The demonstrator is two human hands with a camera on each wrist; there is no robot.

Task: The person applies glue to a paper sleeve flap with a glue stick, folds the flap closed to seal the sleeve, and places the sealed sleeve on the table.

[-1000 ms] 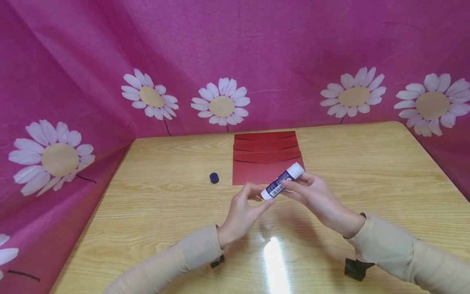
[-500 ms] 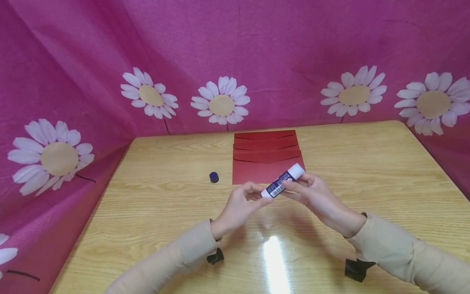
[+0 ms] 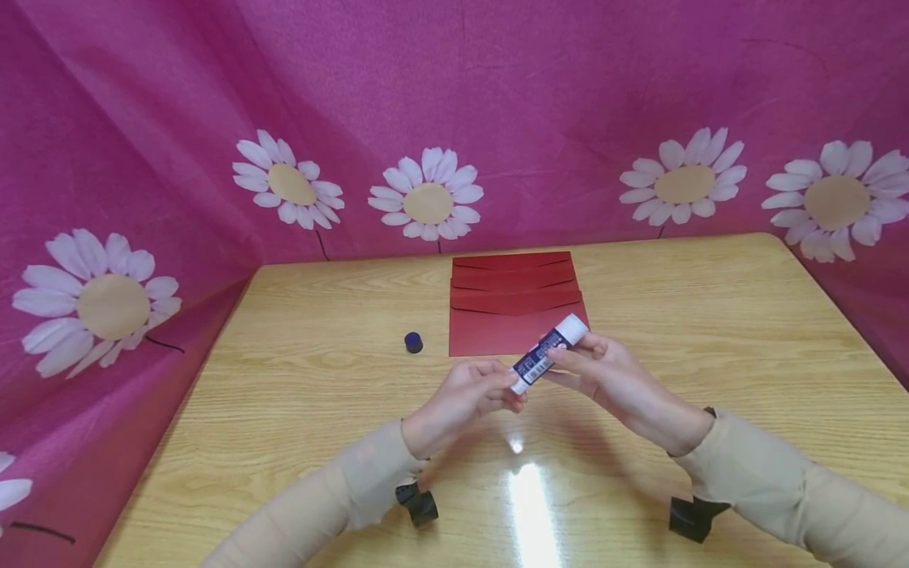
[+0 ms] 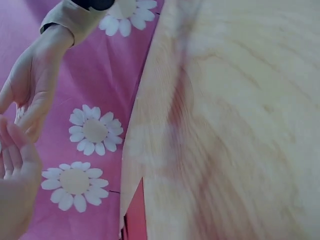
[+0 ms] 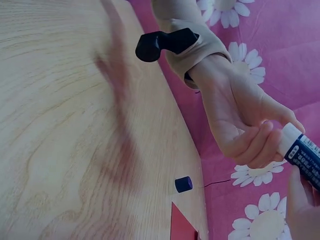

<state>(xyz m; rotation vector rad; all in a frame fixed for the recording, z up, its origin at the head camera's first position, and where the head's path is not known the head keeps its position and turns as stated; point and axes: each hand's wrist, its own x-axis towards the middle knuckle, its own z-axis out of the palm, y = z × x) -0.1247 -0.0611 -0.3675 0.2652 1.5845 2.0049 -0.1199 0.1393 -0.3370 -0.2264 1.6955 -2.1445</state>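
Note:
A glue stick point(image 3: 545, 356), white with a dark blue label, is held tilted above the table between both hands. My right hand point(image 3: 621, 383) grips its barrel from the right, thumb across the label. At the lower white end, my left hand point(image 3: 465, 398) pinches the base between thumb and curled fingers. The right wrist view shows the left fingers point(image 5: 260, 145) at the white end of the glue stick point(image 5: 302, 155). Its dark blue cap point(image 3: 413, 342) stands apart on the table, left of the red envelopes point(image 3: 497, 335).
Several red envelopes lie overlapped at the middle back of the wooden table point(image 3: 298, 379). A pink curtain point(image 3: 540, 95) with white daisies hangs behind and to the left. Black wrist cameras point(image 3: 424, 509) are strapped to both wrists.
My left hand has turned about the base of the glue stick, its thumb now over the top and its wrist rolled. The right hand and the cap have stayed almost still.

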